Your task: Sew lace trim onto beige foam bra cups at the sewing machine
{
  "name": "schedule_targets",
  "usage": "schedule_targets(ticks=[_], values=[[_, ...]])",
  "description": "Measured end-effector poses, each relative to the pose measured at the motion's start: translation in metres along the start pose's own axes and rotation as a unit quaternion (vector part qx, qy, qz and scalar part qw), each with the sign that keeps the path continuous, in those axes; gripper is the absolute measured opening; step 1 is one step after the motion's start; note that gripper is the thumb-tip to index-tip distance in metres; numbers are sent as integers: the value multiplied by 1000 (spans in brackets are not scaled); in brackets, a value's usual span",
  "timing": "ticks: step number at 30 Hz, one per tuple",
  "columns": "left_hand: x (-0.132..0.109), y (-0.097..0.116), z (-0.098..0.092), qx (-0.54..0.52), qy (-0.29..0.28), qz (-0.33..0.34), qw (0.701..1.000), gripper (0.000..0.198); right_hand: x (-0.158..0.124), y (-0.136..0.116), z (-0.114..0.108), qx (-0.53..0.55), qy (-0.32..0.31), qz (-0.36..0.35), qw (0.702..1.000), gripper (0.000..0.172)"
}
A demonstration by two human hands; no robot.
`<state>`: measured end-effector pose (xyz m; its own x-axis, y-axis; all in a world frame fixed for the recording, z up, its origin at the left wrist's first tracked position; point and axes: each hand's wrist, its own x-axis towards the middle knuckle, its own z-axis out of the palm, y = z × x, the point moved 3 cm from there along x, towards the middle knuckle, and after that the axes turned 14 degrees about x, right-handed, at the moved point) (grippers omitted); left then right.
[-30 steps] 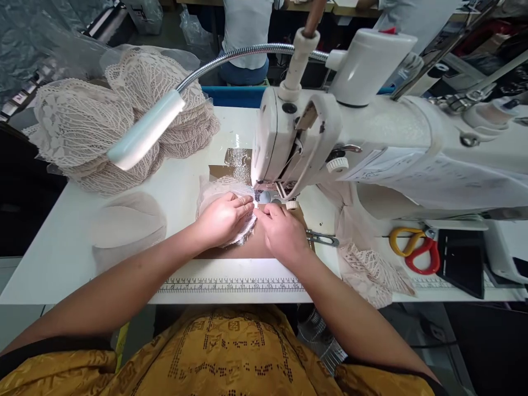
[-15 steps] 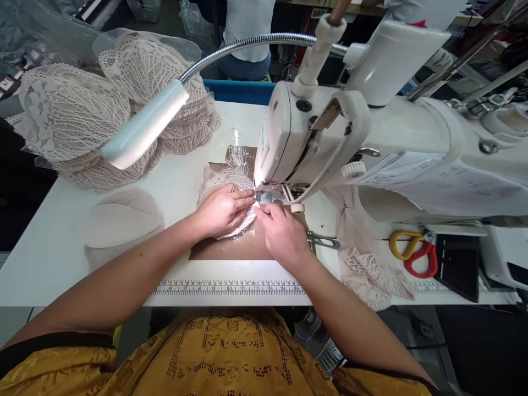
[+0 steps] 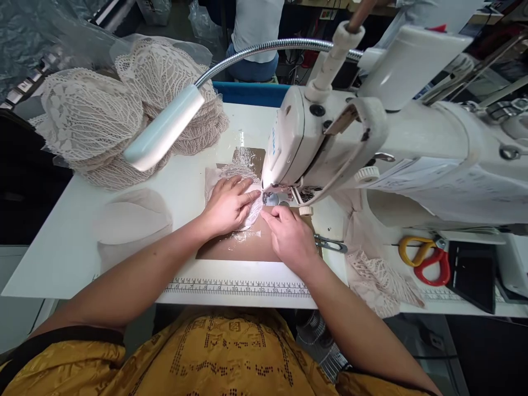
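A round piece of pale lace [image 3: 252,215] lies beside the needle area of the white sewing machine [image 3: 284,137]. My left hand [image 3: 229,206] rests on it, fingers spread and pressing it flat. Just right of the lace, my right hand [image 3: 289,234] has its index finger stretched toward the lace edge and its other fingers curled. Whether the right fingertips pinch the edge is too small to tell. Brown board [image 3: 231,247] covers the tabletop under both hands.
Stacked lace cups [image 3: 94,115] fill the back left, below a lamp [image 3: 165,129]. Sheer fabric [image 3: 132,220] lies at left. A ruler strip [image 3: 247,287] runs along the front edge. Scissors [image 3: 433,264], a dark tablet [image 3: 472,272] and lace fabric [image 3: 375,275] lie right. A person [image 3: 258,27] sits beyond.
My left hand has opened from a bunched position and lies flatter on the lace. The lace has turned slightly. The whole view has shifted a little.
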<state>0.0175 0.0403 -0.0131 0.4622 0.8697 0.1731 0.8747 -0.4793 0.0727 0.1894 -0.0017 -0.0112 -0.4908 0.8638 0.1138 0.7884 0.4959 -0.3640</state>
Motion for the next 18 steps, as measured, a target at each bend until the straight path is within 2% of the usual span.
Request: schedule_targets(ticks=[4,8,10,13,15,16,18], values=[[1,1,-2,30,-21,-50,998,45,0,0,0,4,11,-1,1000,43],[-2,-7,-12,3,-36,-89,995,39,0,1,-2,34,34,5,999,43],[-11,-10,-19,-38,-60,-57,996,35,-2,2,-4,80,51,3,995,43],[-32,-4,-31,-144,-107,88,980,28,-6,3,-7,154,67,-40,985,42],[-44,0,-41,-210,-89,144,963,25,-8,3,-7,179,68,-90,977,39],[-46,0,-45,-231,-62,137,961,26,-8,2,-6,181,64,-114,975,39],[-44,-4,-50,-244,4,68,967,27,-8,1,-4,169,48,-146,974,38]])
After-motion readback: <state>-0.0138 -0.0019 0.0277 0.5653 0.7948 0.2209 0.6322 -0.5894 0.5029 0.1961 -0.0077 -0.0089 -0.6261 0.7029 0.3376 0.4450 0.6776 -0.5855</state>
